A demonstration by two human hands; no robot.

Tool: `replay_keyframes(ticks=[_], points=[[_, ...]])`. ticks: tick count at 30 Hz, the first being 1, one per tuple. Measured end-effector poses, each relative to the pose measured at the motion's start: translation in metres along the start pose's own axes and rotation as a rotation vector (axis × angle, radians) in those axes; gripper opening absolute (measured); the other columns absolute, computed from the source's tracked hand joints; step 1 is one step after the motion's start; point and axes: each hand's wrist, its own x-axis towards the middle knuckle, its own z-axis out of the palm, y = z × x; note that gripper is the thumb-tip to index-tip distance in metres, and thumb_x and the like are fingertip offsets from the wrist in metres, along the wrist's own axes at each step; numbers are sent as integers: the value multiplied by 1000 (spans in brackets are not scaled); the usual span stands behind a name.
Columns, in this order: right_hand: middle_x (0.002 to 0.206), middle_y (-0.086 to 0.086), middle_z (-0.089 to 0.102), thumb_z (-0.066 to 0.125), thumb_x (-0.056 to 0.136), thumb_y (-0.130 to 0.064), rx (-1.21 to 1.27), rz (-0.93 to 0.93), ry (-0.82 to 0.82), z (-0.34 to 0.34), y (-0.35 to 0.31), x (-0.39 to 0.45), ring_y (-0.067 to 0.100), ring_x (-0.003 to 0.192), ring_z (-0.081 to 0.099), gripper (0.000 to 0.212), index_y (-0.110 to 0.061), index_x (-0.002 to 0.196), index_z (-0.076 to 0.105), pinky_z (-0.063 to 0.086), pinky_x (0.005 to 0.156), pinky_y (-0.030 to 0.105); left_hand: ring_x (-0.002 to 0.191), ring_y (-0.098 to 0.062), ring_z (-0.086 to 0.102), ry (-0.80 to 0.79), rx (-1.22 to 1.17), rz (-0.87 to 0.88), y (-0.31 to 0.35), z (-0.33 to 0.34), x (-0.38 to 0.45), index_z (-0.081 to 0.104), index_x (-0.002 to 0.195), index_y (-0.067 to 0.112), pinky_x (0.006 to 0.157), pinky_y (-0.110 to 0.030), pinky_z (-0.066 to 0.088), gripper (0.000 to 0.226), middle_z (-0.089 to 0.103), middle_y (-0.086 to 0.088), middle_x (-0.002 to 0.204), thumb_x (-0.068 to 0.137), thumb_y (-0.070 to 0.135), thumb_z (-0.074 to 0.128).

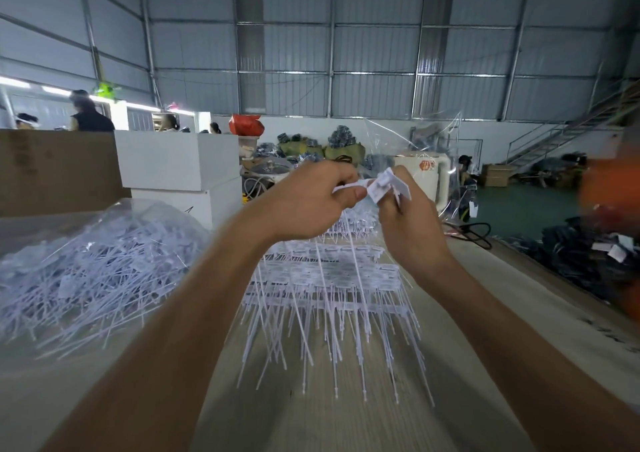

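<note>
Hands up at mid-frame: your left hand (311, 199) and right hand (412, 223) both pinch a white tag (384, 185), fingers curled tight, held clear of the sorted rows (329, 278) on the counter (346, 424), probably so its tail snags nothing.

Both hands were raised over the wooden table (485, 278): left hand (311, 199) and right hand (412, 223) pinched a small bunch of white tagged ties (384, 185) between them, thin tails hanging down. Below lay ordered rows of ties (329, 289); a loose heap of ties in clear plastic (90, 271) sat to the left. White boxes (180, 164) and a cardboard carton (55, 171) stood behind the heap, people beyond.
</note>
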Motion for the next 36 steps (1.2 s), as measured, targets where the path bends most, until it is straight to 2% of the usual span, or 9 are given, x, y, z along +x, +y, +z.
replay_keyframes(ticks=[3,6,9,14,19,26,30,33,36], points=[[66,-5,50,42,105,-23,-45,11,5,6,3,-1,8,50,40,11,-27,97,48,33,51,30,76,-20,59,-51,-20,-13,3,0,-3,62,92,12,70,-38,45,25,63,-5,84,104,29,50],[83,-3,57,44,107,-24,72,346,137,-5,24,5,4,63,50,17,-17,116,56,38,51,22,58,2,49,-164,-214,71,14,-8,-13,66,88,14,60,-20,41,22,57,15,70,102,23,54],[73,-3,48,47,107,-24,342,601,168,-33,47,6,5,53,39,14,-14,111,57,30,44,20,64,-3,52,-77,-222,116,22,-15,-13,70,92,17,66,-29,44,21,59,8,76,102,25,54],[65,-2,45,62,99,-18,465,450,-18,-29,26,13,9,52,35,20,-10,114,52,31,42,22,65,-6,55,-228,-141,31,15,-9,-12,69,117,22,69,-35,49,24,64,6,87,105,17,48],[53,-6,34,64,98,-13,541,401,-128,-25,10,12,12,49,22,12,-3,93,59,21,43,24,68,0,63,-156,-134,1,6,-5,-11,61,134,35,70,-29,53,37,67,20,83,104,16,50],[63,1,40,51,103,-44,645,355,-159,-28,0,11,11,48,24,38,-14,79,53,22,43,24,67,-12,70,109,-275,4,-5,0,-7,66,102,20,72,-44,61,8,73,4,78,95,16,67],[58,-5,28,53,98,-50,614,288,-186,-30,-2,10,10,48,21,44,-14,81,71,22,42,23,64,-11,70,165,-275,33,-11,1,-5,69,100,22,66,-29,58,9,73,4,71,97,15,64],[63,-3,28,57,95,-56,755,336,-275,-35,-4,10,9,48,21,40,-25,74,71,21,40,21,66,-15,69,182,-209,37,-11,2,-4,72,103,27,70,-38,59,14,71,7,69,98,17,62],[57,-7,36,64,90,-54,538,237,-380,-35,-3,8,9,47,25,39,-16,87,74,23,43,23,68,-17,69,128,-132,43,-9,3,-4,72,106,27,72,-41,58,18,70,7,69,101,20,57]])
